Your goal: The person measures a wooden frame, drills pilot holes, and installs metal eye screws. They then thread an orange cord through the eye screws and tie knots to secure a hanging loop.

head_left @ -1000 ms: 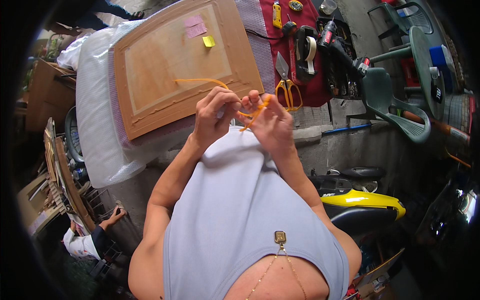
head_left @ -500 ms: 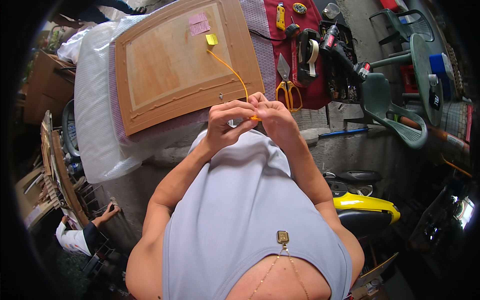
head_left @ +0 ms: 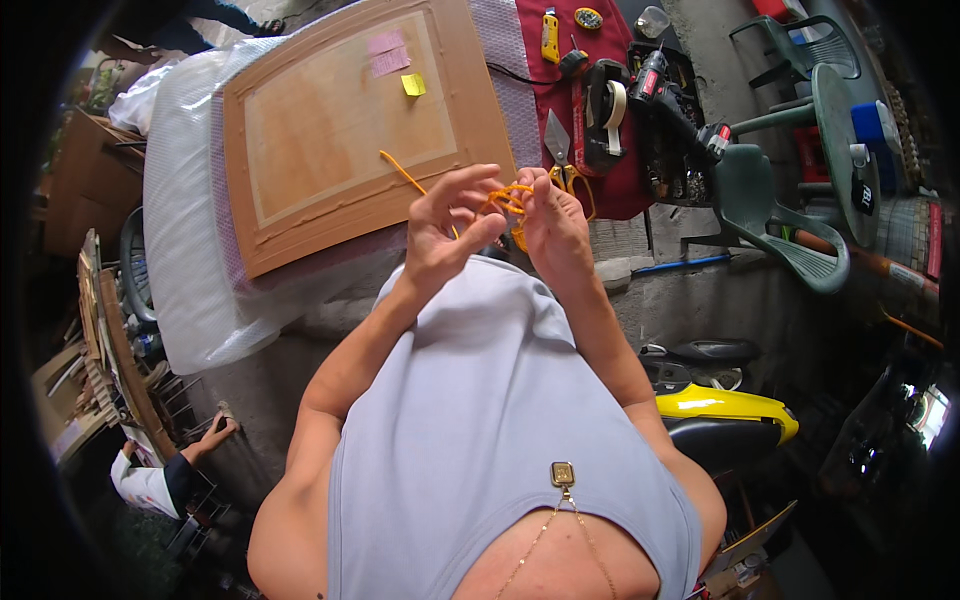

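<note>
An orange cord (head_left: 515, 195), bunched in small loops, hangs between my two hands above the front edge of a framed panel (head_left: 340, 130). My right hand (head_left: 556, 222) pinches the loops between thumb and fingers, and more orange cord shows below its fingertips. Close beside it, my left hand (head_left: 448, 228) has curled fingers with the thumb apart from them. One loop reaches toward its fingertips. The cord's loose end sticks out past this hand over the panel and passes behind its fingers, so part of it is hidden.
Bubble wrap (head_left: 185, 210) lies under the panel. To the right, a red cloth carries scissors (head_left: 562, 165), a yellow cutter (head_left: 550, 37), a tape dispenser (head_left: 606, 115) and a cordless drill (head_left: 685, 110). Green chairs (head_left: 775, 215) stand further right. Another person's arm (head_left: 210, 437) shows at lower left.
My left hand has loosened from its pinch and turned, its fingers spreading. The cord's far end has swung left and nearer me, and the loops have come up into view at my right fingertips.
</note>
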`<state>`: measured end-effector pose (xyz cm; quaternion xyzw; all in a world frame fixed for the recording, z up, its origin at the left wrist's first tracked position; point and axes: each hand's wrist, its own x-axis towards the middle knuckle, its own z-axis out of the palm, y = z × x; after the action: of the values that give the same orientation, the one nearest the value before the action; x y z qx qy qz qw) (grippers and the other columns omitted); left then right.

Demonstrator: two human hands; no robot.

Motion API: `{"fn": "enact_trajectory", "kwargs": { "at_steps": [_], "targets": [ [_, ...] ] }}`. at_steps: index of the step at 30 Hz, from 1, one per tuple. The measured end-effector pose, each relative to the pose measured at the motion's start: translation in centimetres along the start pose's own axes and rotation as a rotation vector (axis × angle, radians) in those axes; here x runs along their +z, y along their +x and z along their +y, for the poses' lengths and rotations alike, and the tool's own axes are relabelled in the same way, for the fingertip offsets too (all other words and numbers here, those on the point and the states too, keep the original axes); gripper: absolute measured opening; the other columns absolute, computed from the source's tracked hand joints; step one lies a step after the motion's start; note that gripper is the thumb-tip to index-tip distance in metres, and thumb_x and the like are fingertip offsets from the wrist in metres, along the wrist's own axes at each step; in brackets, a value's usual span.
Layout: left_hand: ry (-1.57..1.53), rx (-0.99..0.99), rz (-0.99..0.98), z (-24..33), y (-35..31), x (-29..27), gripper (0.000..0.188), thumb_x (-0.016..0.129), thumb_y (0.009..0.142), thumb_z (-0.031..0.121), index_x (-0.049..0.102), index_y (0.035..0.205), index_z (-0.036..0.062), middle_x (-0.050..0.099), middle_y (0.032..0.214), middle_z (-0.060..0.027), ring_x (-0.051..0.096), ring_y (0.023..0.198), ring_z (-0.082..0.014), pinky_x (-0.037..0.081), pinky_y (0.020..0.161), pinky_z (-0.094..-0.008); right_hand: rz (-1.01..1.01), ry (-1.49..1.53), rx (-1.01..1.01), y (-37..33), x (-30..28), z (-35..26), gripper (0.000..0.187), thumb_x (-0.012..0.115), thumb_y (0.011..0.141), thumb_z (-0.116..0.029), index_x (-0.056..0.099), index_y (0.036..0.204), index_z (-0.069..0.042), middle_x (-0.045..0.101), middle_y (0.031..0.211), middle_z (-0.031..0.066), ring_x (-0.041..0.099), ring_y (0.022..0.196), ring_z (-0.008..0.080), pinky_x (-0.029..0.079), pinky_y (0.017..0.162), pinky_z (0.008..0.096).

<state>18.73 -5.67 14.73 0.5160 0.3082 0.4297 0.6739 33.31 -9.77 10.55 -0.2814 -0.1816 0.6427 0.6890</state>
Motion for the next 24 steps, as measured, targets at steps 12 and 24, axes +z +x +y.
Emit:
{"fn": "enact_trajectory", "kwargs": {
  "at_steps": [12, 24],
  "targets": [
    [-0.424, -0.149, -0.119, -1.7, 0.3, -2.9, 0.018, 0.057, 0.079, 0.011, 0.063, 0.085, -0.0038, 0.049, 0.099, -0.0084, 0.059, 0.084, -0.0175, 0.053, 0.073, -0.0307, -0.181, 0.064, 0.122, -0.4, -0.5, -2.6, 0.051, 0.047, 0.094, -0.046, 0.067, 0.081, -0.001, 0.059, 0.094, 0.0137, 0.055, 0.095, 0.0257, 0.037, 0.096, 0.0373],
    [-0.312, -0.648, 0.444, -10.3, -4.8, -15.4, 0.042, 0.049, 0.096, 0.036, 0.044, 0.062, 0.0133, 0.050, 0.063, -0.0004, 0.055, 0.064, -0.0127, 0.042, 0.050, -0.0297, -0.352, 0.094, -0.491, -3.7, -0.6, -33.0, 0.008, 0.047, 0.090, -0.004, 0.049, 0.086, -0.010, 0.041, 0.064, -0.0030, 0.035, 0.048, 0.0063, 0.031, 0.052, 0.0241]
  ]
}}
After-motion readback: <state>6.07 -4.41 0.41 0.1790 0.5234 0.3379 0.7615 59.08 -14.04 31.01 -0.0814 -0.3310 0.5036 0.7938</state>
